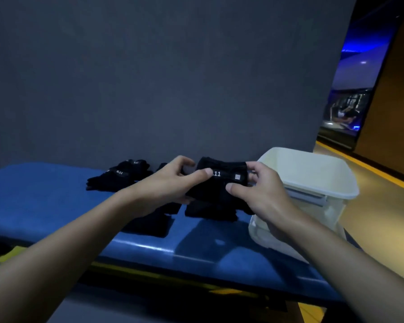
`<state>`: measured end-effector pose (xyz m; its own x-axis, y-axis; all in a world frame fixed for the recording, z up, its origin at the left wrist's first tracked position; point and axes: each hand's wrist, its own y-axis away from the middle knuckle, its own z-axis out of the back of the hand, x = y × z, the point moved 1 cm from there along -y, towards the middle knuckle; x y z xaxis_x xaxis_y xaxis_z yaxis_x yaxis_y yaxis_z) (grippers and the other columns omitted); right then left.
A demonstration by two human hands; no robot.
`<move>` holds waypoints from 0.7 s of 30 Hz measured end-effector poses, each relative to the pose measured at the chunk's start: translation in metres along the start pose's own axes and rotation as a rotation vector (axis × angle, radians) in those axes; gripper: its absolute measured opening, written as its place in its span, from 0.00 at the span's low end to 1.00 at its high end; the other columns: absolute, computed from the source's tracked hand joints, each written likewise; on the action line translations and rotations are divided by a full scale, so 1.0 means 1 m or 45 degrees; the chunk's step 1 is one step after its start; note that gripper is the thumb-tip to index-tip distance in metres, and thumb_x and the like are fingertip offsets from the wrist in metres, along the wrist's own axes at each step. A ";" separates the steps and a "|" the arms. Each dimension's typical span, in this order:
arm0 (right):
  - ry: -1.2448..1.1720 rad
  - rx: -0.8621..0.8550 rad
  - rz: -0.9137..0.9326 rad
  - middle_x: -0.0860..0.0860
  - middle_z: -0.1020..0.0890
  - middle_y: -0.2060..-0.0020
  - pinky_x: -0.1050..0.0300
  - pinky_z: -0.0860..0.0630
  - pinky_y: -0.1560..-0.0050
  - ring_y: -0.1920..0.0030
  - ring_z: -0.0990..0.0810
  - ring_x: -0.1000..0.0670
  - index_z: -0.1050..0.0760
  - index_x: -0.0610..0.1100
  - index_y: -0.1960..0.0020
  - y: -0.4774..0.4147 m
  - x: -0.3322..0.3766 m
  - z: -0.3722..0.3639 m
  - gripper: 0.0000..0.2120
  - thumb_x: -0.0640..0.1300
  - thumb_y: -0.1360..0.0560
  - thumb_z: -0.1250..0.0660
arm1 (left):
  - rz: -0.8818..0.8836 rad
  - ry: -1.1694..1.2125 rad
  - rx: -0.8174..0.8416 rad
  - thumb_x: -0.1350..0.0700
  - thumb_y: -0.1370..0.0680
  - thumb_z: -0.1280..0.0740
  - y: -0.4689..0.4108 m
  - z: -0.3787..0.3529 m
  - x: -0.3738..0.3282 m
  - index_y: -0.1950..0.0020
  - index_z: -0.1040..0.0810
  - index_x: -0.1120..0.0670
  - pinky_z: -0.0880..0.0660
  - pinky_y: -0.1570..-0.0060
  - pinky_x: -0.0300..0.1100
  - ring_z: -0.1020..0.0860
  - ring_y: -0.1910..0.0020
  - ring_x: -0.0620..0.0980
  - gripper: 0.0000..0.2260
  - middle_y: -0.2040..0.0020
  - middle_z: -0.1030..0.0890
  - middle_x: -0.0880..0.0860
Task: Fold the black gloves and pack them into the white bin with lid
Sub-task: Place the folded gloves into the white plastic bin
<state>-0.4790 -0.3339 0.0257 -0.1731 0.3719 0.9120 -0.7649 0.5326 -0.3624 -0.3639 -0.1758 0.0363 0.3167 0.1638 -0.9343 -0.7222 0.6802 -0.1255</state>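
White bin [313, 173] sits open at the blue tabletop's [44, 206] right end, only pale inner walls showing. Beside it, left hand [170, 183] and right hand [264, 190] pinch one black glove [222, 183] with curled fingers; more gloves [119, 177] lie left.

Label start of black glove [219, 188] behind left hand [168, 185] thumb; white bin [317, 173] near wall behind right hand [264, 197].

A long blue padded bench [44, 201] carries everything. A heap of black fabric gloves [119, 176] with small white lettering lies near its far edge, and more flat black gloves [210, 213] lie just right of the middle. An open white plastic bin [308, 169] stands on its right end.
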 end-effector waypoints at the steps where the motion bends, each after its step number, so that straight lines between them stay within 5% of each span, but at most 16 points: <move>1: -0.026 -0.003 0.042 0.50 0.16 0.54 0.57 0.20 0.58 0.53 0.16 0.50 0.25 0.45 0.42 -0.003 0.009 0.005 0.18 0.33 0.29 0.27 | -0.005 0.131 0.012 0.41 0.27 0.27 0.000 -0.002 -0.013 0.34 0.29 0.51 0.18 0.47 0.51 0.15 0.50 0.50 0.26 0.46 0.17 0.53; 7: -0.114 0.043 0.157 0.52 0.19 0.51 0.53 0.18 0.56 0.52 0.16 0.49 0.27 0.48 0.40 -0.024 0.047 0.044 0.23 0.37 0.31 0.24 | -0.213 0.444 -0.059 0.56 0.26 0.25 -0.032 -0.016 -0.072 0.35 0.28 0.52 0.17 0.55 0.53 0.15 0.54 0.53 0.22 0.46 0.15 0.59; 13: -0.197 0.347 0.006 0.50 0.15 0.61 0.66 0.25 0.68 0.64 0.17 0.55 0.31 0.47 0.33 -0.080 0.066 0.106 0.35 0.49 0.38 0.26 | -0.333 0.355 0.168 0.58 0.27 0.26 -0.095 -0.041 -0.109 0.35 0.27 0.50 0.19 0.53 0.46 0.16 0.55 0.50 0.22 0.51 0.15 0.56; 17: -0.082 0.480 -0.076 0.43 0.14 0.52 0.58 0.21 0.59 0.53 0.16 0.48 0.30 0.46 0.35 -0.110 0.058 0.141 0.30 0.45 0.36 0.26 | -0.347 0.263 0.343 0.55 0.33 0.24 -0.138 -0.067 -0.126 0.33 0.29 0.50 0.21 0.54 0.44 0.16 0.56 0.50 0.30 0.54 0.15 0.54; 21: -0.018 0.395 -0.137 0.41 0.15 0.48 0.53 0.20 0.59 0.51 0.15 0.43 0.32 0.46 0.35 -0.124 0.039 0.163 0.31 0.41 0.36 0.25 | -0.386 0.187 0.330 0.56 0.29 0.23 -0.172 -0.093 -0.128 0.32 0.30 0.50 0.21 0.51 0.43 0.16 0.49 0.51 0.28 0.42 0.17 0.56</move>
<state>-0.4924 -0.5092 0.1374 -0.0878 0.3144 0.9452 -0.9314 0.3105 -0.1898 -0.3373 -0.3798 0.1463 0.3866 -0.1625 -0.9078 -0.4255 0.8419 -0.3319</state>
